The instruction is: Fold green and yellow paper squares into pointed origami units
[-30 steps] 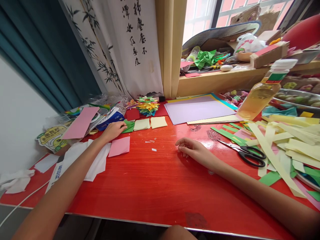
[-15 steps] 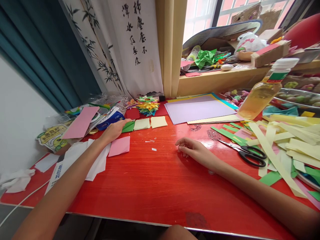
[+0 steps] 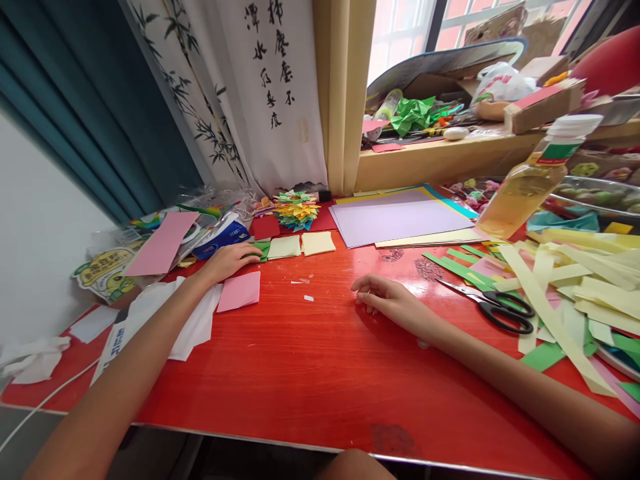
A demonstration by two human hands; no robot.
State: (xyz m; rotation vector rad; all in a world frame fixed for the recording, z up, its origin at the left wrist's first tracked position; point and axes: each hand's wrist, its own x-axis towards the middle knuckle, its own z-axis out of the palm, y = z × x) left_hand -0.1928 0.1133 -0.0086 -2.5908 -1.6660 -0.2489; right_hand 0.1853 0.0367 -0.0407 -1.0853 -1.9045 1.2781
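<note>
My left hand [image 3: 231, 261] rests at the left back of the red table, its fingertips on a small stack of green paper squares [image 3: 262, 249] that it partly covers. To the right of that stack lie a pale green stack [image 3: 285, 247] and a cream stack [image 3: 319, 243]. A pink paper square [image 3: 239, 291] is just below my left hand. My right hand [image 3: 383, 295] lies over the middle of the table with its fingers loosely curled, holding nothing that shows. Several white scraps [image 3: 309, 298] lie between the hands.
Black-handled scissors [image 3: 505, 312] and a heap of paper strips [image 3: 560, 293] lie at the right. Behind stand a bottle [image 3: 525, 183], large lilac sheets [image 3: 400, 215] and a folded-paper ornament [image 3: 296, 211]. A blue packet [image 3: 223, 239] and white tissue [image 3: 197, 327] are at the left.
My left hand has shifted slightly, and its fingers now lie flatter and further apart over the green stack. The right hand has not moved.
</note>
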